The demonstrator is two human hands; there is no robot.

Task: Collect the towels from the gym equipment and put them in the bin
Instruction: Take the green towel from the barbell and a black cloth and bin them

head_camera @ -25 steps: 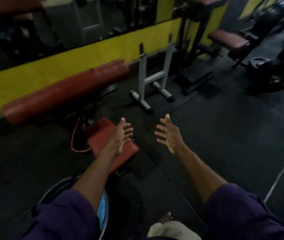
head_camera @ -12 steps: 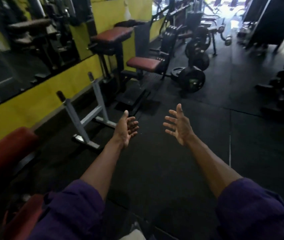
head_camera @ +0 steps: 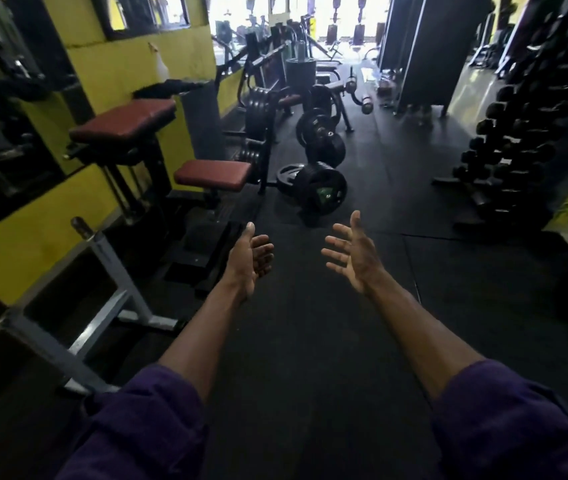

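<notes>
My left hand (head_camera: pixel 249 259) and my right hand (head_camera: pixel 353 256) are stretched out in front of me over the black rubber floor, palms facing each other, fingers apart, both empty. A dark cloth, possibly a towel (head_camera: pixel 168 87), lies on top of a grey unit by the yellow wall at the back left; it is too dim to be sure. No bin is in view.
A red-padded machine (head_camera: pixel 125 121) with a red seat (head_camera: pixel 211 174) stands at the left. A grey steel rack (head_camera: pixel 102 271) lies near left. Loaded weight plates (head_camera: pixel 324 192) sit ahead on the floor. A dumbbell rack (head_camera: pixel 514 140) lines the right side.
The view has swung up and to the right, away from the red bench, the bin and a pale towel near my feet, towards the aisle. Both hands stayed open and empty.
</notes>
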